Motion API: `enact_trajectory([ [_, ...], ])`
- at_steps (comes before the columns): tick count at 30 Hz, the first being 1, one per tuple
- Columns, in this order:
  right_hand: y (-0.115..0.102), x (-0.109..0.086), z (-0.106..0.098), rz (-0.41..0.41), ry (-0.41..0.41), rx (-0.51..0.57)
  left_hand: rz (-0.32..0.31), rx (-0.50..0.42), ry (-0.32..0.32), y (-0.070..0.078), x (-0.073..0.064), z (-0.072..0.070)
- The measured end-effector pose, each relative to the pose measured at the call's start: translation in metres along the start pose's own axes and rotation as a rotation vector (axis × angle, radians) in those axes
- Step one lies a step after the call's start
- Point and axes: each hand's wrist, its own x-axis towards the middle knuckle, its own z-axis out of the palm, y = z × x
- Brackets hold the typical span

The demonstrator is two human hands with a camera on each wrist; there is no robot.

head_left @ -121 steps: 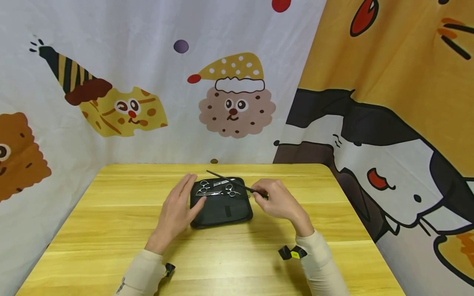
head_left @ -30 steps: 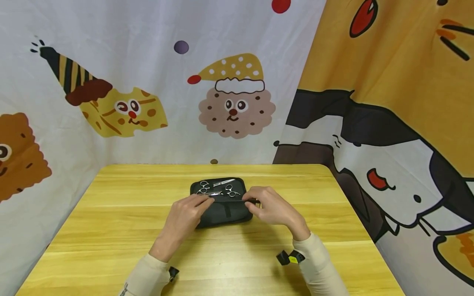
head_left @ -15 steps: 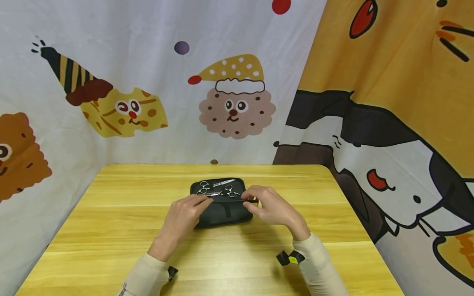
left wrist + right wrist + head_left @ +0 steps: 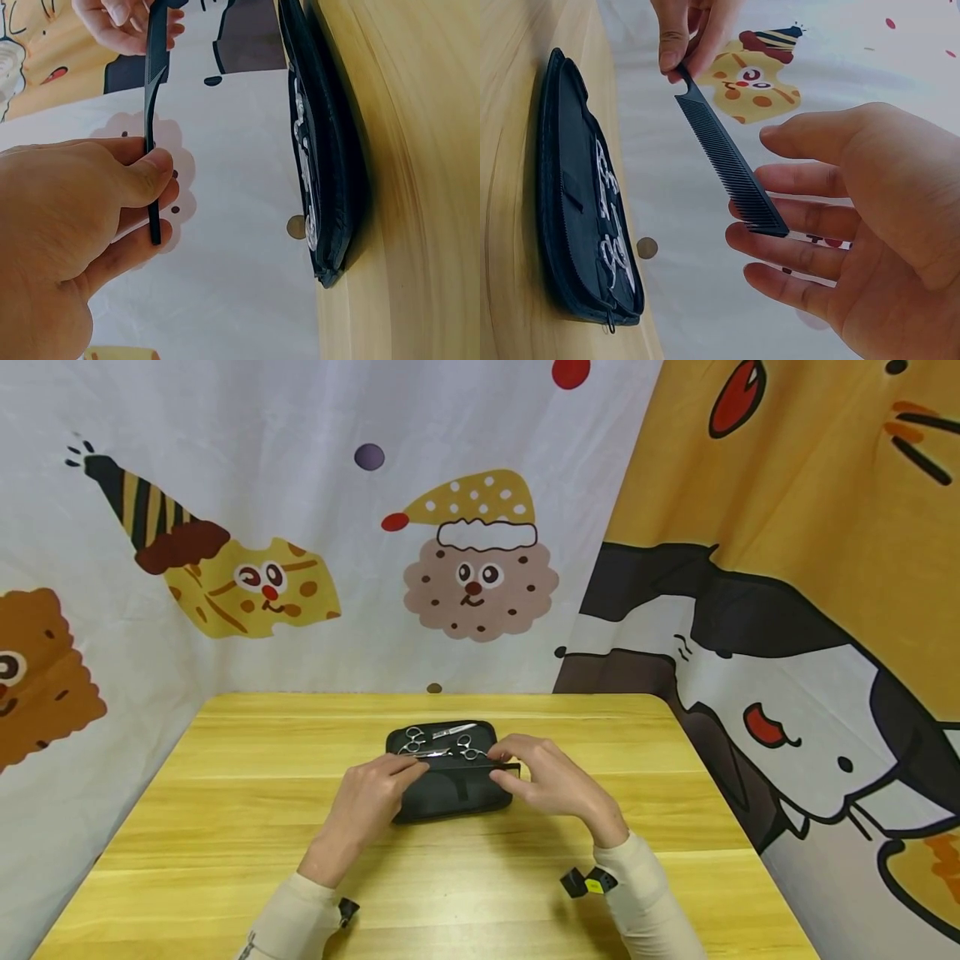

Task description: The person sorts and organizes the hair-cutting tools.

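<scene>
My left hand (image 4: 375, 789) pinches the thin handle of a black comb (image 4: 727, 161) between thumb and fingers. The comb hangs level over the black zip case (image 4: 442, 802), clear of it in both wrist views. At the toothed end is my right hand (image 4: 551, 777); in the right wrist view its thumb stands apart from the comb, and its spread fingers lie behind the teeth with their tips at the comb. Silver scissors (image 4: 423, 752) lie on the case, with a second pair (image 4: 468, 747) beside them and a metal blade (image 4: 453, 730) along the far side.
The case lies flat on a wooden table (image 4: 225, 827), near its far edge, its zip pull (image 4: 610, 321) showing at one corner. Close behind the table hangs a printed curtain (image 4: 300, 660) with cartoon figures. A small camera sits on each wrist.
Four seconds ago the right hand held the comb slanted over the case and the left hand was open beside it. Since then the left hand has gripped its handle. Lately the comb shifted slightly left.
</scene>
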Motion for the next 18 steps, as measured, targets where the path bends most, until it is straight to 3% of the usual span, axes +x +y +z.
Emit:
enact_trajectory([
  [14, 0.007, 0.000, -0.001, 0.067, -0.048, 0.014, -0.060, -0.041, -0.031, -0.017, -0.007, 0.001],
  [18, 0.011, 0.000, 0.000, 0.096, -0.037, 0.033, -0.085, -0.044, -0.009, -0.024, -0.008, -0.002],
])
